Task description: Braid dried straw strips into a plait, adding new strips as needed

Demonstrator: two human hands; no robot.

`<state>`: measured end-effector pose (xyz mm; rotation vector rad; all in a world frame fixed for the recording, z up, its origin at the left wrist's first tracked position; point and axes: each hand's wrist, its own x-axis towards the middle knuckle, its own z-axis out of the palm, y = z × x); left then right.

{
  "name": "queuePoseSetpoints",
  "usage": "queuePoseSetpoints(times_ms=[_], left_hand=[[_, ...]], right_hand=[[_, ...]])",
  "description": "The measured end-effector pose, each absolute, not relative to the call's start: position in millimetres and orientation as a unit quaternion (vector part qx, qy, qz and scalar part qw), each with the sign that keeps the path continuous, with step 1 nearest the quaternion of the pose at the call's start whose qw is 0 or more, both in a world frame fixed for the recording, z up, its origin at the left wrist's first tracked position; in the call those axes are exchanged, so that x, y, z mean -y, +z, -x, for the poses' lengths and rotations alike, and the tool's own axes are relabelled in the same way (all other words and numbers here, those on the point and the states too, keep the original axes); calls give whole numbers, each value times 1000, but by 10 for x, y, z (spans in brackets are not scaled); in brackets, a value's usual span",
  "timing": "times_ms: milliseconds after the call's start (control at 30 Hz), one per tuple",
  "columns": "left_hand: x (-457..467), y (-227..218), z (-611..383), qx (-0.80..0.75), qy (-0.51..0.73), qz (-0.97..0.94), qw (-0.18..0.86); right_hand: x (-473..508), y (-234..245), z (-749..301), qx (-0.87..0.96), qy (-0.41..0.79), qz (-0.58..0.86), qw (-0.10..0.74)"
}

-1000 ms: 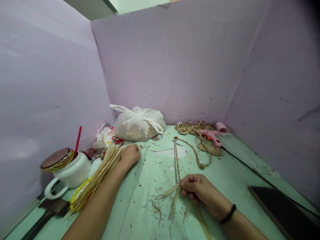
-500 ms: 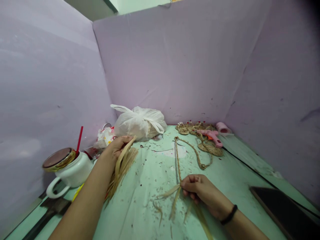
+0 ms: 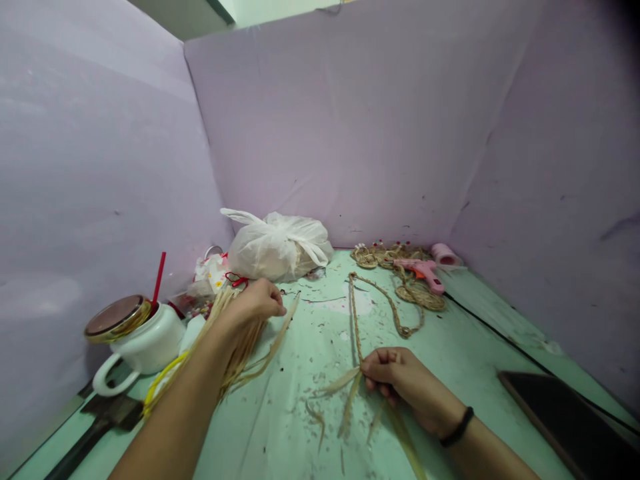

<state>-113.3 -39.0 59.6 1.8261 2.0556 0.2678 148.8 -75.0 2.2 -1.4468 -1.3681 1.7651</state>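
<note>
A thin braided rope of tan straw (image 3: 354, 320) lies on the pale green table (image 3: 310, 360) at the centre of the frame, its lower end splaying into flat unplaited strands; the right hand (image 3: 400, 383), fingers closed, pinches it just where the plait stops, probably so the weave cannot loosen; left of centre, the left hand (image 3: 253, 303) curls over a bundle of loose straw strips (image 3: 240, 357), fingertips nipping a single strip (image 3: 283, 327) clear of the rest; behind sits a knotted white plastic bag (image 3: 277, 247); a pink glue gun (image 3: 423, 272) lies upper right.
</note>
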Motion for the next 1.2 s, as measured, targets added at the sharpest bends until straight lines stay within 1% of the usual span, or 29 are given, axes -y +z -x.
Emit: queuePoseSetpoints(times_ms=[100, 133, 200, 300, 467, 633, 767, 867, 933, 1067, 1133, 1200], left_hand=[[422, 563, 1062, -751, 2, -640, 163], [440, 566, 1069, -747, -24, -642, 170], [490, 593, 1109, -719, -64, -658, 216], [565, 621, 1152, -680, -110, -675, 264], [580, 501, 1090, -693, -145, -662, 246], [540, 507, 1147, -698, -79, -683, 200], [563, 696, 1274, -744, 6, -653, 143], [633, 888, 1295, -759, 79, -633, 129], [706, 1022, 1245, -734, 139, -647, 152], [863, 1211, 1055, -667, 268, -649, 249], [905, 1208, 976, -652, 261, -637, 319], [901, 1132, 928, -621, 167, -657, 395]], right_hand=[[750, 13, -1494, 506, 642, 522, 241], [750, 14, -1494, 506, 643, 523, 241], [751, 20, -1493, 502, 643, 528, 237], [750, 28, -1489, 497, 647, 530, 233], [748, 22, -1485, 499, 641, 532, 236], [751, 35, -1482, 498, 644, 530, 236], [758, 57, -1480, 491, 646, 533, 238], [760, 54, -1482, 495, 646, 531, 237], [760, 48, -1484, 497, 646, 529, 237], [761, 48, -1481, 500, 642, 530, 239], [760, 47, -1478, 501, 641, 530, 239], [757, 39, -1477, 501, 642, 528, 242]])
